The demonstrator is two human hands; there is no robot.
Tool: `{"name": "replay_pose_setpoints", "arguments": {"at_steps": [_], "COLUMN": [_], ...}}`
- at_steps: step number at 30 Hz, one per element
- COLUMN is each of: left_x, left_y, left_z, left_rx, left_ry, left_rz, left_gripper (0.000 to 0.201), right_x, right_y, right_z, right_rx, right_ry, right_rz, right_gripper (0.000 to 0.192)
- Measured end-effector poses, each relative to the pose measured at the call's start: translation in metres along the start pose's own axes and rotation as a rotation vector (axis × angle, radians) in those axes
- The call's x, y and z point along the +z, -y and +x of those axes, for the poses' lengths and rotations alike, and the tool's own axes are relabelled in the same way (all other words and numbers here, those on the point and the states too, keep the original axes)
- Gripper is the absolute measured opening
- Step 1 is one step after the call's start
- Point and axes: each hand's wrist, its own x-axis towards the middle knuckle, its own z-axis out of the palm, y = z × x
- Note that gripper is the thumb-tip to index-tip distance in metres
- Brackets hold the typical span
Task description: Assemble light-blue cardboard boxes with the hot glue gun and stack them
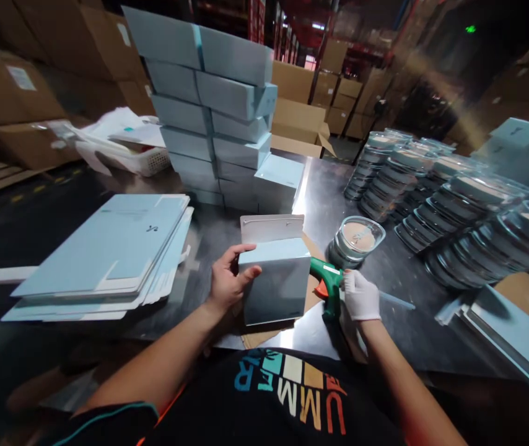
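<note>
A light-blue carton (274, 285) stands in front of me with its white-edged flap (271, 229) raised at the far side. My left hand (231, 279) grips the carton's left edge, thumb on the near face and fingers behind. To the right is a green glue gun (332, 279) with an orange trigger. My right hand (360, 296), in a white glove, is closed at the rear end of the gun, off its handle. A pale glue stick (399, 301) sticks out behind the glove. Brown cardboard (264, 337) lies partly under the carton.
Flat light-blue carton blanks (101, 248) are piled at left. Stacked blue boxes (209, 111) rise behind. Clear glass containers (357, 238) stand right of the gun, with taller stacks (459, 210) beyond. A white basket (139, 158) sits back left; another blue carton piece (520, 334) lies right.
</note>
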Motion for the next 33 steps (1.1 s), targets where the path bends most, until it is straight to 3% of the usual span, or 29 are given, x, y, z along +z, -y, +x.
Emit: {"name": "replay_pose_setpoints", "arguments": {"at_steps": [2,4,7,9,12,15,17,22,26,30,33], "left_x": [0.002,0.004,0.004,0.003,0.002,0.003,0.001,-0.013,-0.020,-0.019,-0.016], "left_y": [0.002,0.003,0.005,0.007,0.011,0.013,0.010,-0.013,-0.019,-0.011,-0.006], "left_z": [-0.002,-0.004,-0.006,-0.006,-0.004,0.000,0.006,0.024,0.029,0.030,0.030], "left_rx": [0.013,0.028,0.029,0.041,0.131,0.219,0.240,0.281,0.431,0.682,0.830], "left_ry": [0.033,0.065,0.108,0.136,0.159,0.126,0.154,0.531,0.673,0.681,0.660], "left_rz": [-0.001,-0.007,-0.012,0.008,0.021,-0.093,-0.129,0.020,0.012,0.027,0.033], "left_gripper": [0.081,0.080,0.080,0.078,0.069,0.066,0.068,0.042,0.022,0.022,0.034], "right_x": [0.008,0.023,0.045,0.051,0.048,0.040,0.036,0.030,0.024,0.024,0.035], "right_y": [0.018,0.044,0.077,0.084,0.075,0.055,0.046,0.041,0.048,0.046,0.029], "right_z": [0.000,0.001,0.005,0.008,0.014,0.018,0.015,-0.003,-0.007,-0.004,-0.005], "right_rx": [-0.077,-0.167,-0.209,-0.246,-0.392,-0.574,-0.675,-0.771,-0.863,-0.979,-0.931], "right_ry": [0.000,0.095,0.292,0.308,0.231,0.240,0.252,0.330,0.356,0.340,0.333], "right_rz": [0.133,0.376,0.613,0.608,0.534,0.450,0.386,0.345,0.319,0.354,0.402], "right_gripper": [0.068,0.075,0.063,0.055,0.062,0.076,0.070,0.035,0.030,0.040,0.059]}}
